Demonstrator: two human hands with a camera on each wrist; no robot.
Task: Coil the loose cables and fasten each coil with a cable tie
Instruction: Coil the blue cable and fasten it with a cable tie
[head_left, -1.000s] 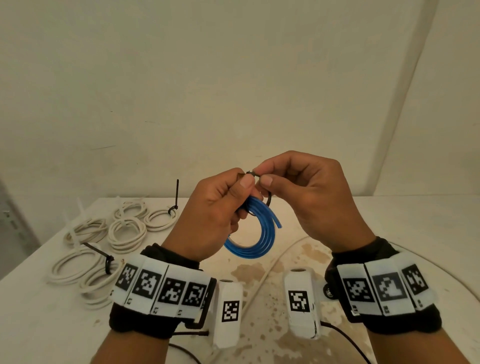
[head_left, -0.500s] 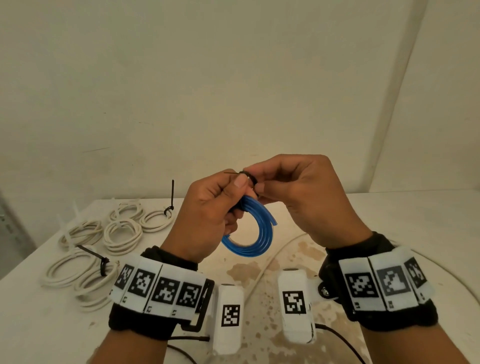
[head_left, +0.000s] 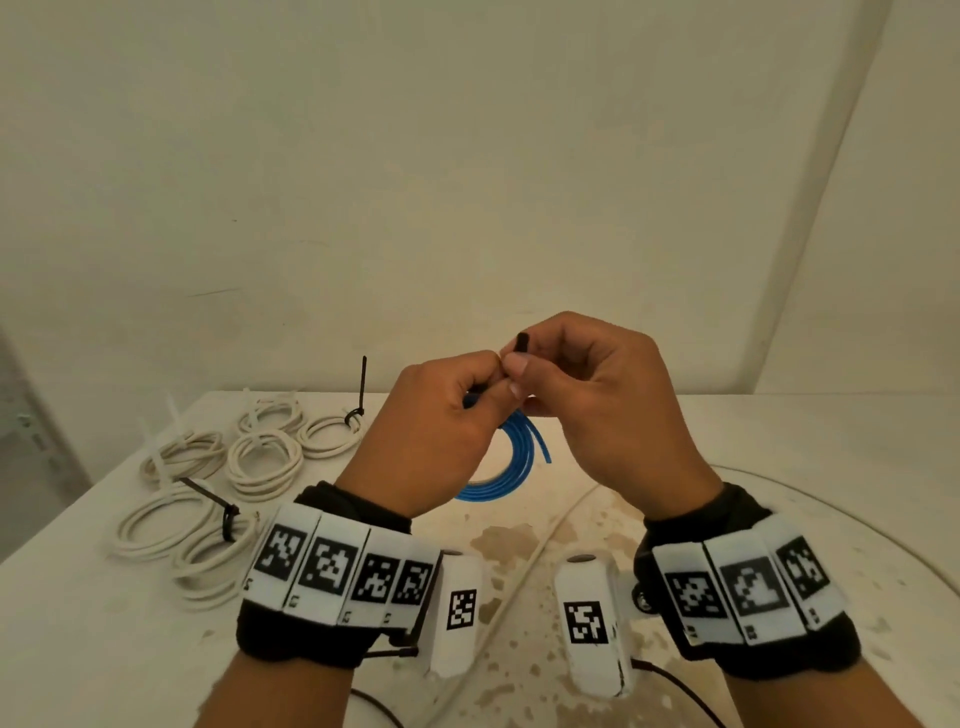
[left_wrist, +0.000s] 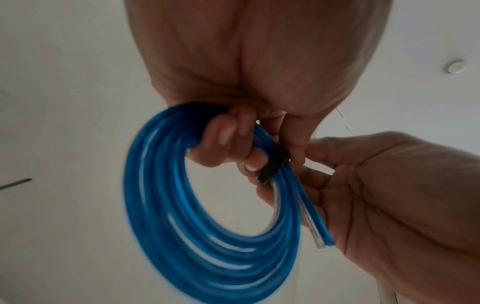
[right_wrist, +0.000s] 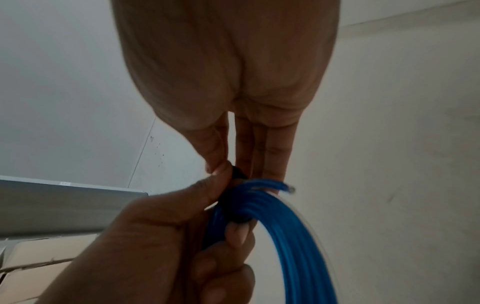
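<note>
A blue cable coil (head_left: 511, 470) (left_wrist: 207, 236) (right_wrist: 293, 236) hangs in the air above the table, held at its top by my left hand (head_left: 441, 431) (left_wrist: 233, 148), whose fingers curl round the strands. A black cable tie (head_left: 521, 341) (left_wrist: 271, 168) (right_wrist: 237, 174) wraps the coil just beside those fingers. My right hand (head_left: 587, 395) (right_wrist: 233, 162) pinches the tie between thumb and fingers, and the tie's end sticks up above its fingertips. The coil's cut end (left_wrist: 326, 242) juts out free below the tie.
Several white cable coils (head_left: 265, 460) lie at the table's left, two of them bound with black ties (head_left: 221, 506) (head_left: 358, 400). A loose white cable (head_left: 524, 561) runs across the stained tabletop (head_left: 519, 540) between my wrists. Walls stand close behind.
Both hands have risen slightly with the coil. My right hand's pinch has shifted so the tie's end now pokes up above its fingers; the tie's open loop is no longer seen.
</note>
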